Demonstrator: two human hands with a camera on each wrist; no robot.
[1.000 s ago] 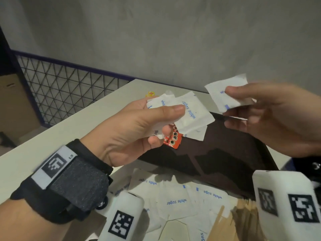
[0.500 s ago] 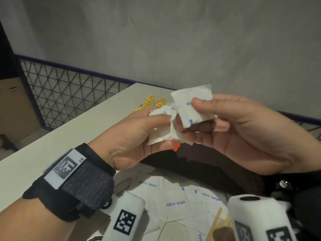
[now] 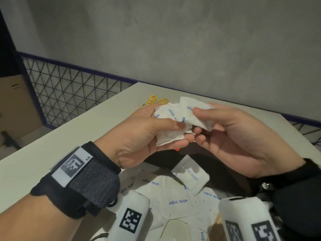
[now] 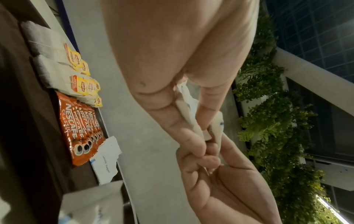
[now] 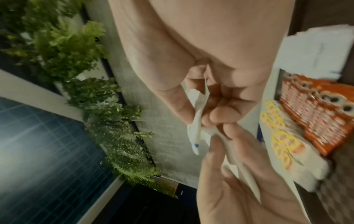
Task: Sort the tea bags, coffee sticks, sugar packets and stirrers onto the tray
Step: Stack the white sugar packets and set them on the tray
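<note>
My left hand grips a small stack of white sugar packets above the dark brown tray. My right hand pinches one more sugar packet and holds it against that stack. The left wrist view shows the stack edge-on between thumb and fingers. On the tray lie tea bags with yellow tags, a row of orange coffee sticks and a single sugar packet. The right wrist view shows the pinched packet touching my left fingers. Stirrers are hidden.
Several loose sugar packets lie on the white table in front of the tray, one overlapping its near edge. A wire mesh railing runs along the table's far left side, below a grey wall.
My right hand carried its sugar packet leftward from beside the tray to the stack in my left hand. A packet now shows lying on the tray's near edge.
</note>
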